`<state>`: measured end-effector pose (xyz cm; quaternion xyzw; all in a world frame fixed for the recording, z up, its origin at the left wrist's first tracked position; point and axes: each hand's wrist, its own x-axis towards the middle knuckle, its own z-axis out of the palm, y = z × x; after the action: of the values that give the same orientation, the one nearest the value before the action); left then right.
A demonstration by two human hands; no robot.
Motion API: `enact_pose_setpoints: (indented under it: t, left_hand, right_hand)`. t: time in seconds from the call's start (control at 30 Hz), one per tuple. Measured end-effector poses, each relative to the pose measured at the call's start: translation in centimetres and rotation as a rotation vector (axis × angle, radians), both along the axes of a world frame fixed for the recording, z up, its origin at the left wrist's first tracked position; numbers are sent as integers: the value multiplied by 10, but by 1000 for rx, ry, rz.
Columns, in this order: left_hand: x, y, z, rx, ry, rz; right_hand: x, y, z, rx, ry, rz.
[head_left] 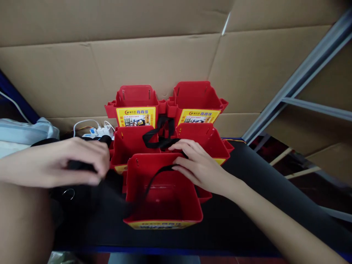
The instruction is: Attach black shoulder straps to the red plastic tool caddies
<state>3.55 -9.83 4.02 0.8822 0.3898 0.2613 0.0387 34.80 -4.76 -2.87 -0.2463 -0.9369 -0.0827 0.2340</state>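
Observation:
A red plastic box (165, 190) with a yellow label stands at the front, its open top towards me. My right hand (196, 165) is at its back rim, fingers closed on a black strap (154, 178) near the top corner. This strap hangs in a curve across the inside of the box and runs left in a blur. My left hand (85, 161) is left of the box, motion-blurred, fingers curled in a pinch on the strap's other stretch. Another black strap loop (151, 139) lies over the boxes behind.
Several more red boxes (136, 97) with yellow labels stand behind in two rows on the black table (236, 227). White plugs and a power strip (103, 130) lie at the back left. Cardboard (154, 62) lines the back; a metal frame (299, 77) rises at right.

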Motion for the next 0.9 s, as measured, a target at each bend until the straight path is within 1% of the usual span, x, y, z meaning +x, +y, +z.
enact_pose_setpoints:
  t: [0.03,0.07,0.1,0.13,0.17,0.2,0.27,0.3,0.33,0.37,0.4,0.43,0.5,0.53,0.57,0.6,0.63,0.67,0.7,0.73,0.77,0.8,0.83,0.9]
  left_hand:
    - [5,0,2,-41,67,2]
    - [15,1,2,-96,127,33]
    - [30,1,0,-103,138,85]
    - [48,2,-4,-105,99,139]
    - [67,3,-10,-55,58,178]
    - [86,5,-17,-28,99,174]
    - [117,8,-31,5,258,153]
    - [126,10,-36,6,321,131]
    - [129,12,-39,-14,348,87]
    - [125,14,-38,-62,340,21]
    - [116,16,-34,-139,306,-71]
    - [102,17,-28,-239,255,-191]
    - [61,19,-11,-461,216,-443]
    - [39,19,-2,-536,233,-569]
    - [18,18,7,-580,264,-682]
    - [-1,17,13,-616,322,-750]
    - [-15,16,17,-647,357,-728]
    - [-23,14,19,-638,358,-638]
    - [-24,11,18,-597,332,-501]
    - [-19,8,14,-534,285,-342]
    - [-7,5,8,-448,222,-190]
    - [9,2,1,-372,180,-70]
    - [30,-1,-7,-325,160,-15]
    - [72,-2,-25,-239,157,46]
  right_hand:
    - [-1,0,0,6,-3,2]
    - [-2,0,0,10,-8,3]
    - [-3,0,0,14,-14,3]
    - [-4,1,1,16,-21,2]
    - [-5,1,1,19,-28,2]
    - [-6,1,2,21,-36,2]
    - [-8,1,2,24,-49,4]
    - [-8,1,2,24,-55,10]
    - [-8,0,2,22,-62,19]
    - [-8,0,2,21,-67,29]
    - [-7,0,2,22,-70,39]
    - [-6,-1,2,23,-69,49]
    - [-5,-1,1,29,-54,66]
    - [-4,0,0,31,-41,73]
    - [-4,0,-1,34,-26,79]
    - [-4,0,-2,39,-11,83]
    - [-4,1,-2,46,0,83]
    - [-4,1,-3,55,6,81]
    - [-5,1,-3,67,6,79]
    - [-5,2,-3,81,5,78]
    - [-6,1,-2,98,1,78]
    - [-7,1,-2,118,-4,79]
    - [-7,1,-2,141,-11,81]
    - [-7,0,-2,195,-28,82]
